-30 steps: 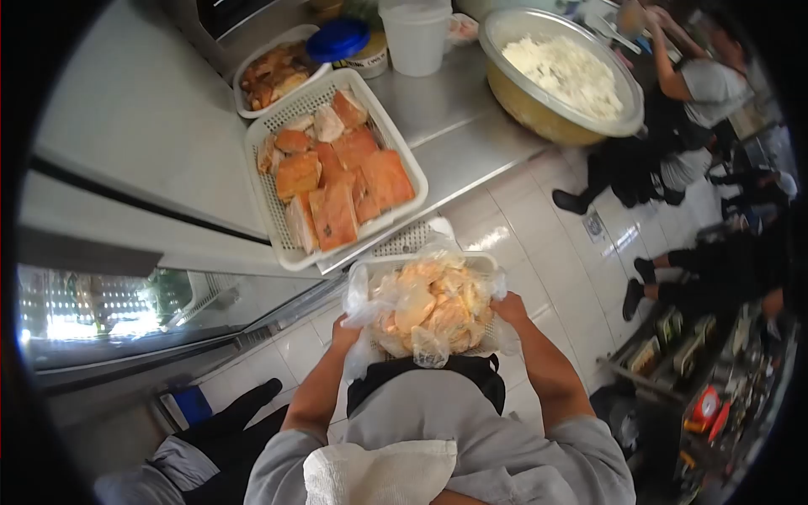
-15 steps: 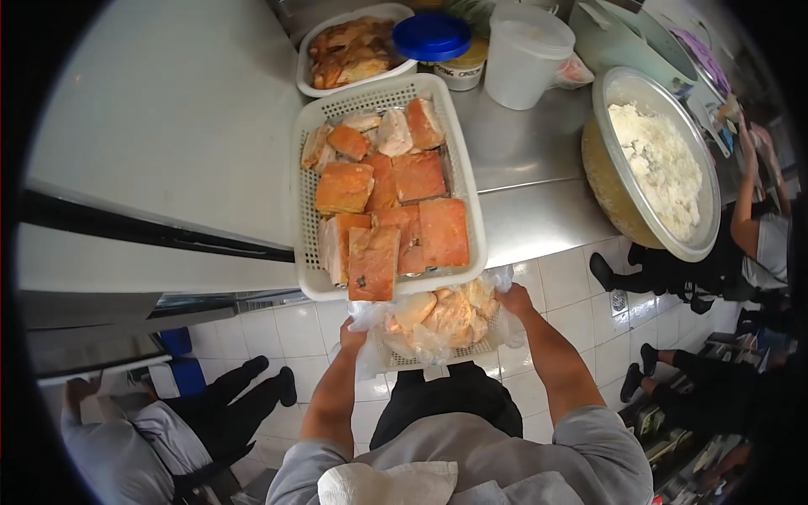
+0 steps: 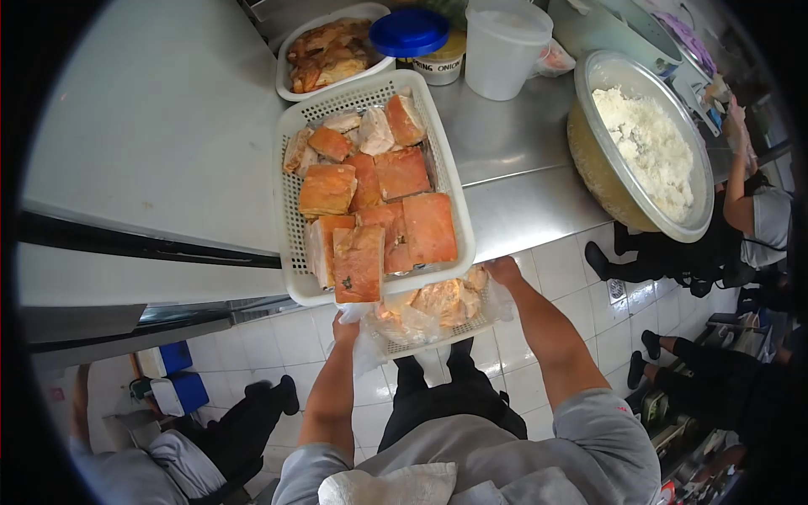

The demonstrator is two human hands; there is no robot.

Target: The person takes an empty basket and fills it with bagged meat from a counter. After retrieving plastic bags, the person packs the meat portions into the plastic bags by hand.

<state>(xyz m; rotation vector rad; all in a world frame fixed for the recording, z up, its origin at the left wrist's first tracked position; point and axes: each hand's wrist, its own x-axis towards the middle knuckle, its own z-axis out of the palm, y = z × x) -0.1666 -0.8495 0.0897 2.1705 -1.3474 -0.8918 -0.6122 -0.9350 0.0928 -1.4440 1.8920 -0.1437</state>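
Below the counter edge I hold a white perforated basket lined with clear plastic. Pale orange-yellow meat pieces fill it, partly wrapped in the plastic. My left hand is closed at the basket's left end, its fingers mostly hidden by the plastic. At the right end my right hand grips the rim, with plastic hanging beside it. The basket's far side is tucked under a larger white basket on the counter, which carries several slabs of orange-skinned pork.
A steel counter bears a tub of browned meat, a blue lid, a white bucket and a large bowl of white shredded food. A white cabinet stands left. Other people stand on both sides on the tiled floor.
The held basket has moved forward, further under the counter basket, and my right hand is nearer the counter edge. The whole view has shifted slightly. A person at left has moved.
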